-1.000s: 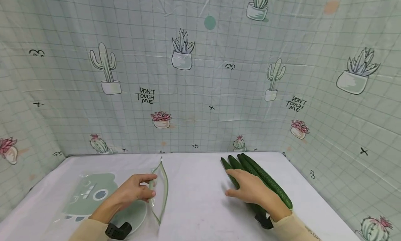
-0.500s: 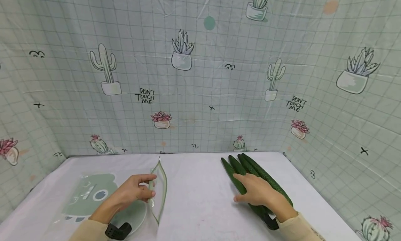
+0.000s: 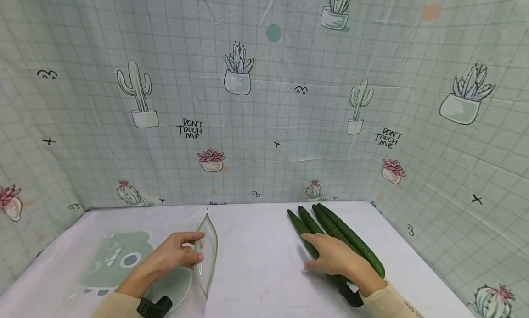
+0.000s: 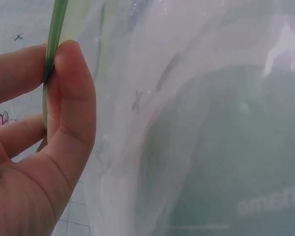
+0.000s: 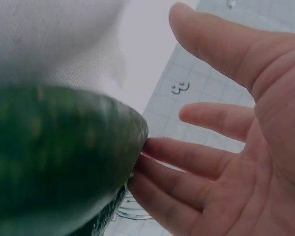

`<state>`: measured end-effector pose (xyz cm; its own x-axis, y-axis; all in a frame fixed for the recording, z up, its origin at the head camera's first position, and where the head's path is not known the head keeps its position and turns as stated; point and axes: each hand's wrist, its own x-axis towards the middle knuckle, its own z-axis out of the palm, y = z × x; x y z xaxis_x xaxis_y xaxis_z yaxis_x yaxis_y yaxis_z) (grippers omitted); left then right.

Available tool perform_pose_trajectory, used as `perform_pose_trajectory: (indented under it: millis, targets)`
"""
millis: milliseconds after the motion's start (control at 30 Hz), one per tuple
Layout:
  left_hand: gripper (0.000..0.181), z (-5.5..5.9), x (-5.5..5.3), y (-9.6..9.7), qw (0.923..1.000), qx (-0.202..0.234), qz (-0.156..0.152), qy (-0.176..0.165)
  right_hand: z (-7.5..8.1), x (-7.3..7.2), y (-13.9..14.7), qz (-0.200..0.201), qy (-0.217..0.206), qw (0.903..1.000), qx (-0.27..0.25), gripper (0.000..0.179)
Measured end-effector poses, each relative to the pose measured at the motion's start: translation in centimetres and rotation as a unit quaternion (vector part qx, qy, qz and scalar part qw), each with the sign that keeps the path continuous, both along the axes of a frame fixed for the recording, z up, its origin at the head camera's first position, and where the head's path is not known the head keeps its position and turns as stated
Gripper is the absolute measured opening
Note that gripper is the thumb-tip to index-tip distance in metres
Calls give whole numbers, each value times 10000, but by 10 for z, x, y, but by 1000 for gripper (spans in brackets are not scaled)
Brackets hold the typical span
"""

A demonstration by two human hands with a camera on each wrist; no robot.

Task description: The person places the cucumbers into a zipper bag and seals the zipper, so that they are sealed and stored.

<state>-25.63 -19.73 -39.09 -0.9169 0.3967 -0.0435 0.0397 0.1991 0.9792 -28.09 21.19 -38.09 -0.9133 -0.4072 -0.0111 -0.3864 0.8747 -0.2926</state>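
Observation:
Thumb and fingers of my left hand (image 3: 175, 251) pinch the near side of the mouth of a clear zip bag (image 3: 117, 260) with a green cartoon print. The bag lies flat to the left, its green-edged mouth parted. The left wrist view shows the pinch on the green strip (image 4: 55, 37). Over several dark green cucumbers (image 3: 351, 237), lying side by side at the right, is my right hand (image 3: 330, 256), thumb spread away from the fingers. In the right wrist view its fingertips meet or nearly meet a cucumber (image 5: 59, 152); contact is hard to tell.
A white cloth (image 3: 252, 263) covers the table. Behind and beside it hangs a grid-patterned curtain (image 3: 256, 125) printed with cacti. A black wrist strap (image 3: 154, 306) sits on the left wrist, another (image 3: 351, 296) on the right.
My right hand has shifted slightly right and nearer over the cucumbers since a second ago. The left hand keeps its pinch on the bag. The head view has turned slightly.

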Motion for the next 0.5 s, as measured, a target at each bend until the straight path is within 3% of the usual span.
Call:
perform_pose_trajectory:
  millis: [133,267,500]
  targets:
    - [71,-1,1,0,10000,-4,21,-17,0,0,-2,119,-60,9996,-267,75]
    - [71,-2,1,0,10000,-20,29,-33,-1,0,-1,-4,-134,9995,-275,73]
    - [71,-2,0,0,10000,-21,53,-40,0,2,0,-190,-917,9949,-372,76]
